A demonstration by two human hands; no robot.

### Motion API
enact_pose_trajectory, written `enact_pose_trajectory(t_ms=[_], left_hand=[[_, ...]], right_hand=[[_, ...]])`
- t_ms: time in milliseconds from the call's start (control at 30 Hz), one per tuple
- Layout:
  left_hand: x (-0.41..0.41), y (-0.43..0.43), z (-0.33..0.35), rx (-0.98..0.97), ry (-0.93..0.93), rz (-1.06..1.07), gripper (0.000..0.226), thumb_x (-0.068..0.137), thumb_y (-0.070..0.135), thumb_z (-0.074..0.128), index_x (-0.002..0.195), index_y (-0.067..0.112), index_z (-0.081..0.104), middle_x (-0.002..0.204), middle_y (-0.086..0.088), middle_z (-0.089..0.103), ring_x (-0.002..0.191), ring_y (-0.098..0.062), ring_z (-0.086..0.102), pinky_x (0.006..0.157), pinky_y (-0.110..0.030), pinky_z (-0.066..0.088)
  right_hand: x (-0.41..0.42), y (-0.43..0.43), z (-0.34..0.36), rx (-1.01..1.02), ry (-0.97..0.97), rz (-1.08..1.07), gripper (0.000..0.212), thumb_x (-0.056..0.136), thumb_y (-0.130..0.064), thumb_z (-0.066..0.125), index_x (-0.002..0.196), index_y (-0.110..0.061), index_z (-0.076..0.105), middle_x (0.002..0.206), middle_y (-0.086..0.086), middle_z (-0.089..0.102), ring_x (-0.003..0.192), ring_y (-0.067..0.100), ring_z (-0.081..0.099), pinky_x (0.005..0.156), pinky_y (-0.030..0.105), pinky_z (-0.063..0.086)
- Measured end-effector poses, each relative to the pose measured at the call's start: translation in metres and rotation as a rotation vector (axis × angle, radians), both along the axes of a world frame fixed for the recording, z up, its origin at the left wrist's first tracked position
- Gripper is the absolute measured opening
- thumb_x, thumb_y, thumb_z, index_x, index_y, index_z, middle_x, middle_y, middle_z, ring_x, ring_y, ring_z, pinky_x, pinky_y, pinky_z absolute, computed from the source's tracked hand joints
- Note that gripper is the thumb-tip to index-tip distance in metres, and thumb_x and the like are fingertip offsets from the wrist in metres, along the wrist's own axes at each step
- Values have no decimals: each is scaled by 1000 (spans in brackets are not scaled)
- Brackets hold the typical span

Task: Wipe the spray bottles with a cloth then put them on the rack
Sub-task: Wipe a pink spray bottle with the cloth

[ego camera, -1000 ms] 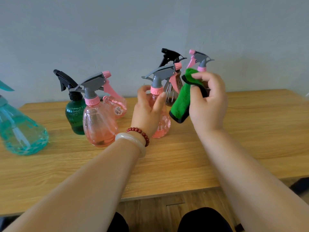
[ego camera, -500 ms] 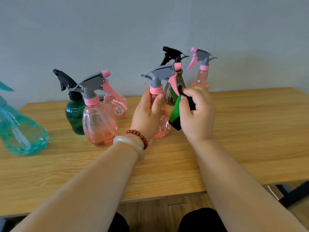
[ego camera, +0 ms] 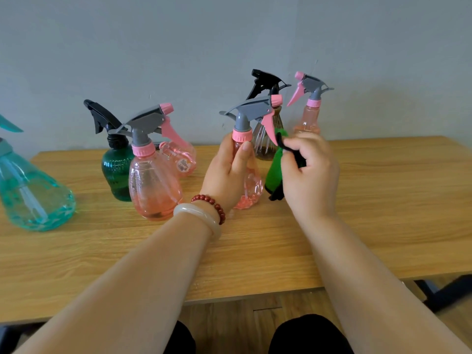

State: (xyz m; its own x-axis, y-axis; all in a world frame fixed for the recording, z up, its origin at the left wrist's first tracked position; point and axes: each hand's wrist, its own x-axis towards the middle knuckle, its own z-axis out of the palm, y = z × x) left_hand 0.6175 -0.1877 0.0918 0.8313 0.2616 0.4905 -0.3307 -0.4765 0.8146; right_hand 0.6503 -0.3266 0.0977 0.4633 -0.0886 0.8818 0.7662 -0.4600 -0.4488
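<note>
A small pink spray bottle (ego camera: 249, 185), standing mid-counter (ego camera: 383, 200), is gripped at the neck by the left hand (ego camera: 226, 175). A green cloth (ego camera: 277, 172) is pinched in the right hand (ego camera: 310, 175) just beside it. Seven bottles are counted, one apparently lying down: four pink, one teal, one dark green, one brown.

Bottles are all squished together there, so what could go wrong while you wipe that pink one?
1. The right hand works the cloth right beside the brown bottle; a wide swipe might tip it.
2. The left hand holds the pink bottle by its neck and upper body only, so a hard wipe could twist it loose.
3. If it slips, it could knock the big pink bottle standing close on the left.
</note>
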Motion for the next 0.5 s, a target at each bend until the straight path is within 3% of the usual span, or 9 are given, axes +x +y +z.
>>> enact_pose_trajectory(t_ms=[133,300,367,500], left_hand=[[-4,1,0,15,0,-37,21,107,33,30,115,28,49,94,15,57,79,12,54,67,-4,39],[-3,2,-2,40,-35,-36,28,106,38,29,124,29,48,104,11,60,94,-1,59,82,-25,48],[-1,4,-3,37,-24,-47,27,105,39,30,126,31,46,107,7,62,91,-6,61,82,-28,51],[1,3,-2,17,-31,-56,22,106,38,33,123,34,46,107,2,64,93,-10,64,79,-28,55]], right_hand=[[-14,-3,21,58,-186,-57,17,83,10,62,95,2,71,98,14,66,98,9,54,93,10,38],[4,13,25,-349,-473,-91,23,96,-4,53,100,-3,76,103,9,71,94,24,52,87,32,47],[16,8,15,-480,-555,-139,23,99,-8,53,103,-6,76,108,5,72,93,26,53,83,38,51],[18,0,14,-502,-541,-70,21,99,-17,59,106,-4,74,111,7,71,97,29,55,87,39,50]])
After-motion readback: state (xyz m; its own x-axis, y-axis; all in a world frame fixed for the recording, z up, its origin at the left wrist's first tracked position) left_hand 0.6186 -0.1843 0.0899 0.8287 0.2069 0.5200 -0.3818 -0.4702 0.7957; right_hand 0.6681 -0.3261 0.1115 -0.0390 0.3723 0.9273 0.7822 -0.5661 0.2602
